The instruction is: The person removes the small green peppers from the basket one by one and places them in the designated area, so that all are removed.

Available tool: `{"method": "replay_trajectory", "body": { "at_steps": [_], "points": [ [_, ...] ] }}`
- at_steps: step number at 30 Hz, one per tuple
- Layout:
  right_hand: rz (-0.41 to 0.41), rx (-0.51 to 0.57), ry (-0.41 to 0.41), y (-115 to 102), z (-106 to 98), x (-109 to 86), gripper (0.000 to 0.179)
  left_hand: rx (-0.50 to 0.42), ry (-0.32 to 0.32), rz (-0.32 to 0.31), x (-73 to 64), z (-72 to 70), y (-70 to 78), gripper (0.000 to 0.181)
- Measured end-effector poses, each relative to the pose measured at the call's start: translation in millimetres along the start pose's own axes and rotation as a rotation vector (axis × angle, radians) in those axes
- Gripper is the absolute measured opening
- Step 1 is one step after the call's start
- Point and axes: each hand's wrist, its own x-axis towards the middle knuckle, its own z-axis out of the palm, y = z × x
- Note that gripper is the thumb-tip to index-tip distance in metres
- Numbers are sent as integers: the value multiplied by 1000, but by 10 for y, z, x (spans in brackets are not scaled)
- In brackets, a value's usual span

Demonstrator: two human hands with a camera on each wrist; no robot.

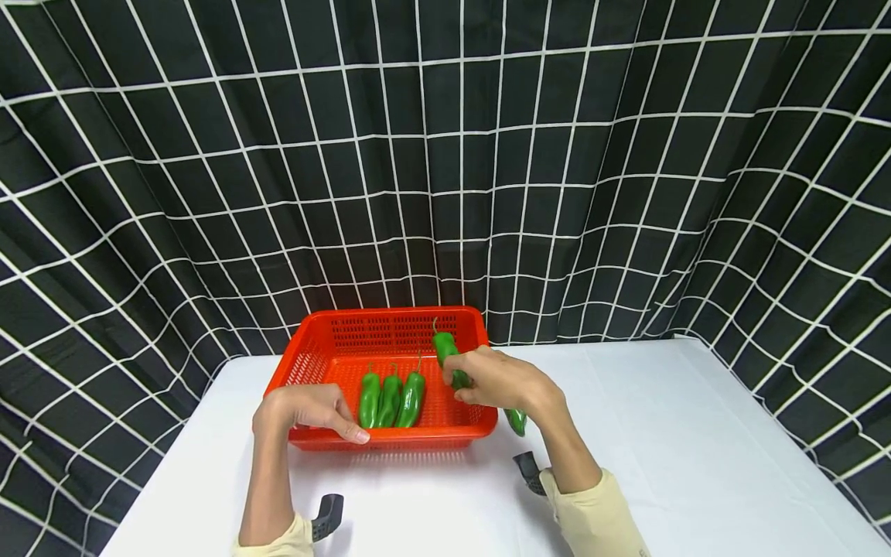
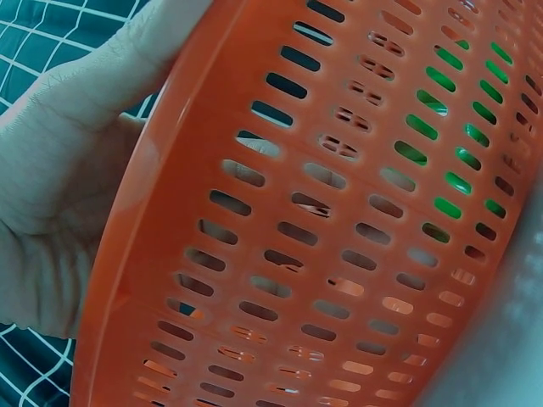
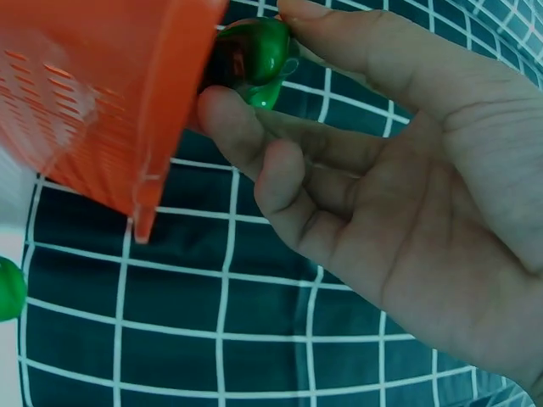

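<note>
Three green chili peppers (image 1: 390,400) lie side by side in the red plastic basket (image 1: 383,439), stems toward the back. My left hand (image 1: 309,410) holds the basket's front left rim, its thumb along the front edge. In the left wrist view, the basket's slotted wall (image 2: 280,212) hides part of that hand (image 2: 59,170). Above the basket's right side, my right hand (image 1: 497,377) pinches another green chili pepper (image 1: 444,346), stem pointing to the back. The right wrist view shows this pepper (image 3: 259,51) between thumb and fingers, partly behind the basket rim.
One more green chili pepper (image 1: 516,422) lies on the white table (image 1: 661,433) just right of the basket, partly hidden by my right wrist. A black curtain with a white grid (image 1: 445,170) stands behind the table and along both sides.
</note>
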Motion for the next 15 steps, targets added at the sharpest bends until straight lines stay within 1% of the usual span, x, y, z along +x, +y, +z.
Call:
{"method": "replay_trajectory", "body": {
  "at_steps": [3,7,15],
  "points": [
    [6,0,-2,4,-46,-47,17,0,-3,8,-2,5,-6,53],
    [46,-5,-6,28,-111,-141,17,-6,-7,16,-5,11,-7,53],
    [107,14,-9,165,-267,-361,15,-5,-6,15,-5,13,-10,50]
  ]
}}
